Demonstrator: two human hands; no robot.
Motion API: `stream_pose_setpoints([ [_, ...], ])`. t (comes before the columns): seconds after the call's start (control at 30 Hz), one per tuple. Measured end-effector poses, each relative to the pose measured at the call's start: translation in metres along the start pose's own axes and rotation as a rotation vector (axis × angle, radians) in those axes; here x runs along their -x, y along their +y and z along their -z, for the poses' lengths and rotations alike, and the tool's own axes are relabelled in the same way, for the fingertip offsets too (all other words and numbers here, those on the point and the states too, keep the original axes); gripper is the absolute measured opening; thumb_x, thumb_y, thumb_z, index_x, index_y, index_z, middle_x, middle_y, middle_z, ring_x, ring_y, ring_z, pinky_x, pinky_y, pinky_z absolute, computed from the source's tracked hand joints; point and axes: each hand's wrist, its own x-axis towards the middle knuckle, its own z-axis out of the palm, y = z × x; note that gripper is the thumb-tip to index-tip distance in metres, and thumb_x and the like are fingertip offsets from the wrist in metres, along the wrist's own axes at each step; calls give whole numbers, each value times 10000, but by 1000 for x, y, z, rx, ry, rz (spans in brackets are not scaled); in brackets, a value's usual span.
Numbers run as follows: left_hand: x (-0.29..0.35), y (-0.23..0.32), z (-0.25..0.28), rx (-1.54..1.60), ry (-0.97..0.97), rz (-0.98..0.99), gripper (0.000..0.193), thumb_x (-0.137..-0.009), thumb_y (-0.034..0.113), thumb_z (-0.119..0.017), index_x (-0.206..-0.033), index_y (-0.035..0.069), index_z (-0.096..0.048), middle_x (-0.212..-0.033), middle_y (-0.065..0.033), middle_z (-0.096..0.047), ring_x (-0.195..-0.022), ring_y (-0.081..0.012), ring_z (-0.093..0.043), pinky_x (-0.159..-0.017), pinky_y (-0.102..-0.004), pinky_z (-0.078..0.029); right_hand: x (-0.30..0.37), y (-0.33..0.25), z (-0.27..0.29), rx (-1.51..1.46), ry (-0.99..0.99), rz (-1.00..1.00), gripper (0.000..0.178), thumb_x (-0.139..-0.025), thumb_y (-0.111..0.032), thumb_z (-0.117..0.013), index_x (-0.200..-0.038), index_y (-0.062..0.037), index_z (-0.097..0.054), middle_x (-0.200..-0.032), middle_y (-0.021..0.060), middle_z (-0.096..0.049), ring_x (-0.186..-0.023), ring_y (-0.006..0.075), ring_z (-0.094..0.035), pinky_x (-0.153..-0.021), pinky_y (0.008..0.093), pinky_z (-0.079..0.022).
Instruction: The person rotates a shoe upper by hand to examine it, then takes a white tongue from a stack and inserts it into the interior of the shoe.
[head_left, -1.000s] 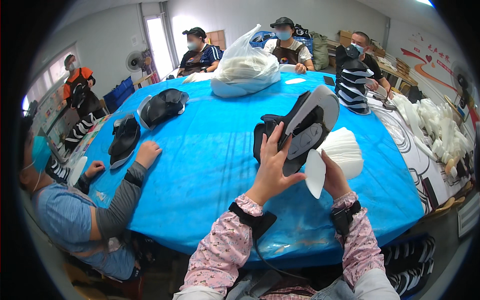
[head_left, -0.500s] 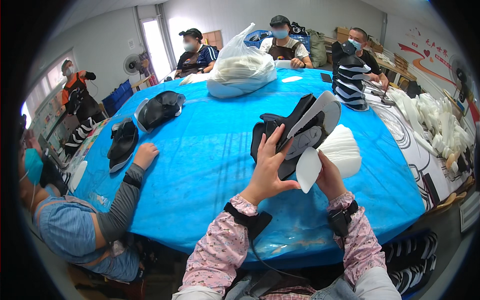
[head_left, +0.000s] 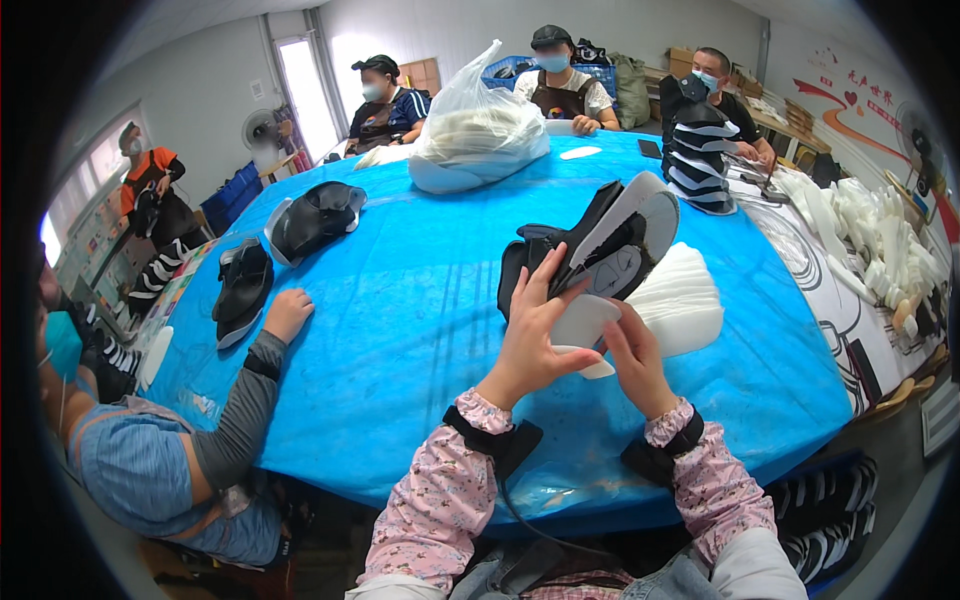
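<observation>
A thin, white, rounded insole-like pad (head_left: 585, 321) is between my hands, curved slightly. My right hand (head_left: 641, 362) grips its right edge with bent fingers. My left hand (head_left: 532, 335) has its thumb across the pad's lower end, and its fingers reach up beside the pad against black shoe uppers (head_left: 515, 280). Those uppers lean in a cluster just beyond my hands, with pale sole-shaped pieces (head_left: 625, 220) standing among them. To the right of my right hand lies a fanned stack of white pads (head_left: 687, 312).
A blue sheet (head_left: 400, 400) covers the table. A white plastic bag (head_left: 478, 140) stands at the back, and a tall stack of black-and-white uppers (head_left: 702, 160) at back right. More uppers (head_left: 315, 222) lie left, near a co-worker's arm (head_left: 255, 375). White pieces (head_left: 880, 240) are heaped right.
The white pad has moved slightly left, in between my left thumb and fingers. My right hand has shifted left with it, its fingers now over the pad's edge.
</observation>
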Motion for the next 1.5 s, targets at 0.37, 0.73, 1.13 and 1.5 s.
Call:
stream_pose_setpoints([
  [0.37, 1, 2, -2, 104, 104, 126, 508, -728, 529, -563, -822, 35, -638, -1337, -145, -344, -1191, -323, -365, -1011, -503, -185, 3, -18, -3, 476, -122, 307, 452, -761, -202, -631, -1127, -6, -452, -959, 124, -510, -734, 228, -528, -648, 279, -435],
  [0.73, -5, -14, 17, 150, 268, 145, 504, -741, 454, -620, -814, -43, -582, -1240, -198, -401, -1111, -326, -435, -907, -370, -350, -34, -18, -12, 78, -313, -183, 497, -751, -407, -651, -972, 14, -506, -754, 69, -572, -672, 122, -567, -554, 233, -437],
  [1.13, 0, 2, 13, 340, 180, 286, 326, -777, 299, -619, -716, -20, -629, -1155, -160, -507, -1113, -285, -446, -895, -337, -352, -23, -1, -12, 477, -339, 167, 323, -817, -340, -566, -788, -22, -612, -614, 115, -594, -554, 267, -586, -504, 338, -437],
  [1.5, -4, 1, 17, 323, 64, 214, 349, -786, 279, -616, -933, -37, -602, -1246, -181, -403, -1136, -270, -416, -909, -343, -344, -19, 1, -7, 265, -49, 156, 297, -867, -277, -503, -813, 0, -597, -571, 132, -546, -504, 270, -548, -465, 317, -404],
])
